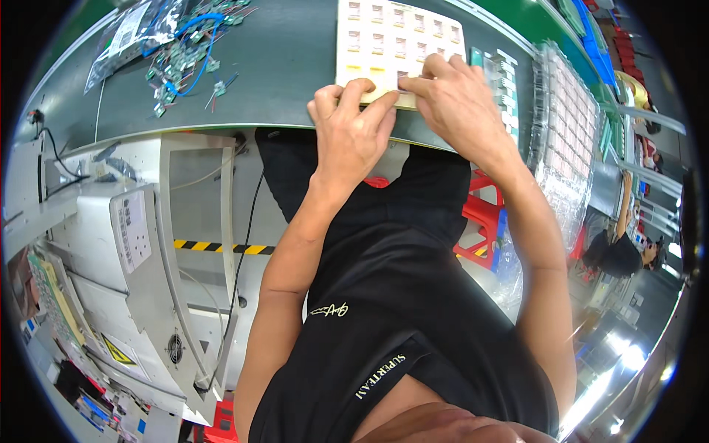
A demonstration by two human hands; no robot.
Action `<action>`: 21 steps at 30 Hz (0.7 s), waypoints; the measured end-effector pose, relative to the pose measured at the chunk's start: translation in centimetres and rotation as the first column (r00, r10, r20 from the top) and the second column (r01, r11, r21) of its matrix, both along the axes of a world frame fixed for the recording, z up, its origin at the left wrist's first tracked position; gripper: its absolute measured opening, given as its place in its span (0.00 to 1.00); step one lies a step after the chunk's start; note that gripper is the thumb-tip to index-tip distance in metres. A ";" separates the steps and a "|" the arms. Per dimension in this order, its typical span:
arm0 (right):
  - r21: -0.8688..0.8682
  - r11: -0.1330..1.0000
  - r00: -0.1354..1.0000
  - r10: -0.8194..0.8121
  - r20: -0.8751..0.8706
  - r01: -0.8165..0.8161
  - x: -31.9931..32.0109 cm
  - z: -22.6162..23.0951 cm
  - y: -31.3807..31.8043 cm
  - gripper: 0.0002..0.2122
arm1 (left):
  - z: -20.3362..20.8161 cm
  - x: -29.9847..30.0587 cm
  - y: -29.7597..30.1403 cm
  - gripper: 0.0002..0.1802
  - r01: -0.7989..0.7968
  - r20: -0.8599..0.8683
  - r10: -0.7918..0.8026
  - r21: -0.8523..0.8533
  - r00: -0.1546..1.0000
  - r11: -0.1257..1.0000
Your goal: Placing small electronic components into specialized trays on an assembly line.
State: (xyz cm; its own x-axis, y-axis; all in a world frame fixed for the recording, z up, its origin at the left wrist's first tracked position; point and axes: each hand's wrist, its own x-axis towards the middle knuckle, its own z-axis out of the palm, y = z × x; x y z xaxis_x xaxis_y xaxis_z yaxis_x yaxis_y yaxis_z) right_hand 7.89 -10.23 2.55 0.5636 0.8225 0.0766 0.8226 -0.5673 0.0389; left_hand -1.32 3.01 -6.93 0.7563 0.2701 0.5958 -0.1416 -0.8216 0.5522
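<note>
A cream tray [367,28] with rows of slots lies at the near edge of the dark green bench. Small pinkish-brown parts sit in many slots; two slots in the nearest row look yellow inside. My left hand [348,127] is closed over the tray's near left corner, its fingers bent and its thumb close to the nearest row. From the right, my right hand [461,107] reaches over the tray, fingers pinched at a slot in that row. What lies between those fingertips is hidden. Both hands' fingertips nearly meet there.
A heap of small green circuit boards with wires [193,55] and a clear plastic bag [125,40] lie at the left. Right of the tray are green-and-white board strips [507,85] and a clear plastic-wrapped stack of trays [565,111]. A red stool [484,218] stands below.
</note>
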 end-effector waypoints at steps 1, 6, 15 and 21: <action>-0.034 0.999 1.000 -0.007 0.015 0.008 0.1 0.1 -0.1 0.11 | 0.2 0.0 -0.1 0.14 0.002 -0.002 -0.002 -0.003 1.000 1.000; -0.008 1.000 0.996 0.009 0.094 -0.008 -1.1 -1.4 0.0 0.11 | 0.1 -0.4 0.4 0.14 0.012 -0.008 -0.012 0.046 1.000 0.999; 0.512 0.791 0.941 -0.263 -0.211 0.336 -2.8 -0.7 -7.6 0.11 | 1.0 -0.9 -0.1 0.14 -0.005 -0.073 0.015 0.128 0.997 0.992; 0.368 0.534 0.647 -0.594 -0.478 0.761 1.2 -2.4 -16.8 0.16 | 4.4 3.1 -7.1 0.09 0.386 0.116 -0.375 -0.101 0.920 0.917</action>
